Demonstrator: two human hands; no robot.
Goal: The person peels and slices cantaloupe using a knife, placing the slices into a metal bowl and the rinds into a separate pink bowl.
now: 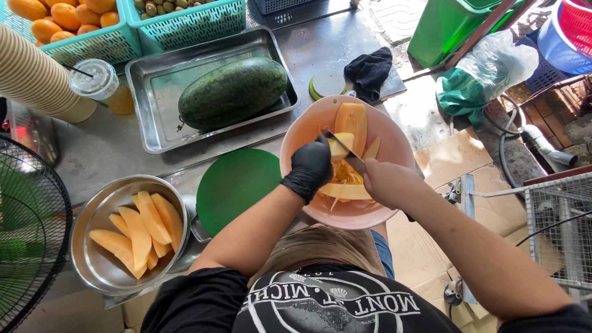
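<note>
Pink bowl (296, 139) at centre: melon slices and peels inside. Melon piece (341, 147) clamped in gloved left hand (310, 168) over it; knife (346, 153) gripped shut by right hand (390, 182). Steel bowl (86, 216) at 8 o'clock: peeled wedges. Tray (154, 80) at 11: watermelon (233, 91).

A sunlit steel counter (111, 154) stands over flattened cardboard (456, 160) on what seems concrete floor (425, 105).

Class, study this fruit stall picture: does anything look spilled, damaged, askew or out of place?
Nothing stands out. The dark green watermelon lies in its steel tray, peeled orange melon slices sit in the steel bowl, and scraps stay inside the pink plastic bowl.
</note>
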